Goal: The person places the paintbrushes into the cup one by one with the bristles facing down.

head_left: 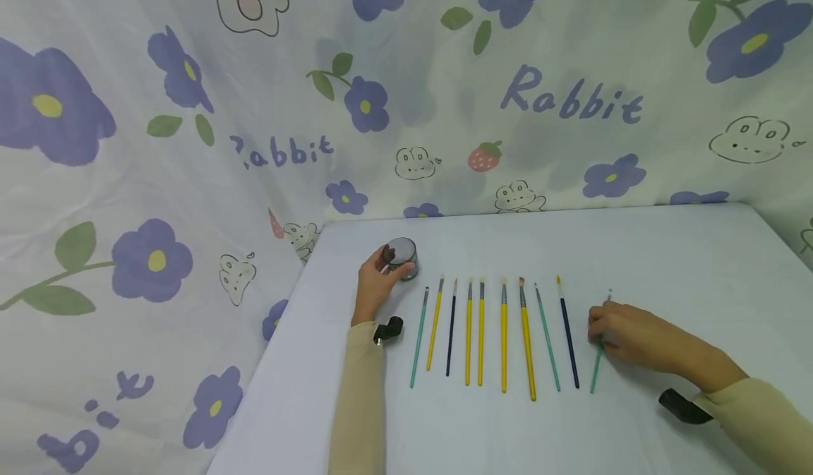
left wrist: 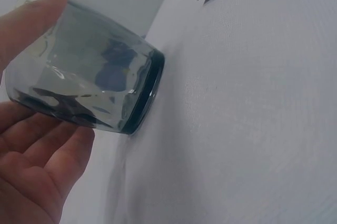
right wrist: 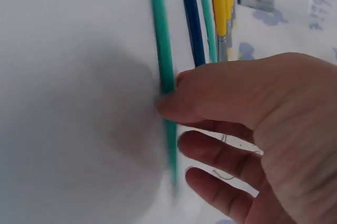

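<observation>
My left hand holds a clear, grey-tinted glass cup at the far left of the table, thumb on one side and fingers on the other. The glass stands upright, with its thick base at the tabletop. On the right, my right hand pinches a thin green paintbrush around its middle. In the right wrist view the thumb lies across the green handle, and the other fingers are bent beside it. This brush is the rightmost of a row, and its bristle end points to the back.
Between the hands, several paintbrushes lie side by side, bristles away from me: a green one, a yellow one, a thick yellow one and a dark blue one among them. A patterned cloth hangs behind the white table.
</observation>
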Tool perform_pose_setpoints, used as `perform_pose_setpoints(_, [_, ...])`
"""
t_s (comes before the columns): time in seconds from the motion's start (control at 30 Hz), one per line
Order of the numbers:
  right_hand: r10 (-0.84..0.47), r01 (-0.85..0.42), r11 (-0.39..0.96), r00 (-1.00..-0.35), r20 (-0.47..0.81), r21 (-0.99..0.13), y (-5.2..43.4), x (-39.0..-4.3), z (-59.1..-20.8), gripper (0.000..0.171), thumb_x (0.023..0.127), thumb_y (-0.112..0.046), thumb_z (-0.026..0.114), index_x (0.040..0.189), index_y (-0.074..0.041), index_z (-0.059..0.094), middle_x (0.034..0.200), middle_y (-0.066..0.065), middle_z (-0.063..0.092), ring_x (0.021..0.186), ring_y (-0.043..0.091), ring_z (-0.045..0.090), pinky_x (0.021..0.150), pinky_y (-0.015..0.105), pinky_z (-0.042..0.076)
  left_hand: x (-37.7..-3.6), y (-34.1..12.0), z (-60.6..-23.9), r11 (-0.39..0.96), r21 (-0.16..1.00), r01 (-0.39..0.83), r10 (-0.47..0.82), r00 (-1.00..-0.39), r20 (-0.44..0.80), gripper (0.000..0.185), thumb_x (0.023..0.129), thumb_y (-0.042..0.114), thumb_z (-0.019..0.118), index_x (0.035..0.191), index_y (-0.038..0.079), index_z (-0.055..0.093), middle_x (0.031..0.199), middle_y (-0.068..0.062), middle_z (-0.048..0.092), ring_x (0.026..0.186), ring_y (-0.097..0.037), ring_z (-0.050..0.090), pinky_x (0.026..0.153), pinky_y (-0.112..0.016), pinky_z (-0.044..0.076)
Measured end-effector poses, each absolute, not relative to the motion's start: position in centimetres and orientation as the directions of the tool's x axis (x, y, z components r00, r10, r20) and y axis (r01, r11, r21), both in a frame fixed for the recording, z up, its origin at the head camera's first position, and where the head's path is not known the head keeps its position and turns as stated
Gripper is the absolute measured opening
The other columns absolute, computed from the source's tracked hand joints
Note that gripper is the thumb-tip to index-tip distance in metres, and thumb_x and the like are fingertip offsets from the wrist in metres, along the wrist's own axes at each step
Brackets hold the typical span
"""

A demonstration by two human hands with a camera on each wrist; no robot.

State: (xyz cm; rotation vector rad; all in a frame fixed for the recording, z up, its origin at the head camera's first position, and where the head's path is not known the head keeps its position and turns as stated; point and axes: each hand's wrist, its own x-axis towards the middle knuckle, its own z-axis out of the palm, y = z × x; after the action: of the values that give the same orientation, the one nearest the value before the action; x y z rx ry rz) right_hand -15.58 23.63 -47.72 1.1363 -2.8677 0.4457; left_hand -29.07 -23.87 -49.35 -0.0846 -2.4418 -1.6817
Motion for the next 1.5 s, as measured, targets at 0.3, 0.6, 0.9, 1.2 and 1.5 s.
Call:
perform_pose_setpoints(0.3, [-0.665,-0.659,0.736,-0.747,0.02,-0.153,23.1,-15.2,-46.8,0.036,0.074,0.003,0.082,0.069,-0.028,0.066,0.073,-0.02,0.052,0.066,0.0,0.044,0.06,0.024,0.042,-29.0,-24.0,-49.5,0.375,0.919,0.117,-0.058,-0.987,0.15,0.091,0.081,0.039,0.09,0.153,0.003,0.048,0.153,-0.018,0.055,0.145,-0.034,0.052,0.12,-0.044,0.046])
perform_pose_setpoints(0.6, [-0.665,-0.663,0.747,-0.743,-0.068,-0.059,21.6,-15.3,-46.5,0.035,0.077,-0.001,0.084,0.068,-0.026,0.061,0.07,-0.017,0.053,0.065,0.005,0.04,0.059,0.026,0.039,-28.9,-24.0,-49.6,0.388,0.916,0.102,-0.067,-0.988,0.139,0.091,0.081,0.04,0.089,0.153,0.003,0.047,0.153,-0.018,0.055,0.145,-0.033,0.052,0.12,-0.045,0.047])
perform_pose_setpoints(0.9, [-0.651,-0.631,0.749,-0.757,-0.046,-0.202,21.8,-15.3,-44.9,0.036,0.073,0.0,0.085,0.075,-0.027,0.062,0.074,-0.019,0.053,0.069,0.0,0.042,0.061,0.023,0.045,-28.9,-23.9,-49.3,0.371,0.922,0.106,-0.064,-0.988,0.14,0.091,0.081,0.038,0.09,0.153,0.004,0.048,0.152,-0.018,0.056,0.145,-0.033,0.052,0.119,-0.044,0.047])
perform_pose_setpoints(1.2, [-0.606,-0.565,0.728,-0.795,0.022,-0.389,21.6,-16.9,-41.8,0.022,0.083,-0.007,0.081,0.091,-0.023,0.068,0.084,-0.021,0.06,0.078,-0.003,0.054,0.067,0.023,0.055,-28.9,-23.8,-49.1,0.374,0.922,0.103,-0.076,-0.987,0.141,0.088,0.081,0.038,0.09,0.151,0.003,0.05,0.151,-0.019,0.057,0.145,-0.033,0.053,0.119,-0.043,0.048])
perform_pose_setpoints(1.5, [-0.536,-0.516,0.647,-0.832,0.146,-0.561,21.8,-18.7,-40.8,0.016,0.087,-0.005,0.078,0.098,-0.015,0.072,0.093,-0.006,0.073,0.082,-0.001,0.064,0.069,0.024,0.06,-28.8,-23.8,-49.1,0.397,0.911,0.109,-0.062,-0.987,0.146,0.087,0.082,0.04,0.089,0.151,0.004,0.05,0.151,-0.018,0.057,0.144,-0.033,0.053,0.119,-0.043,0.048])
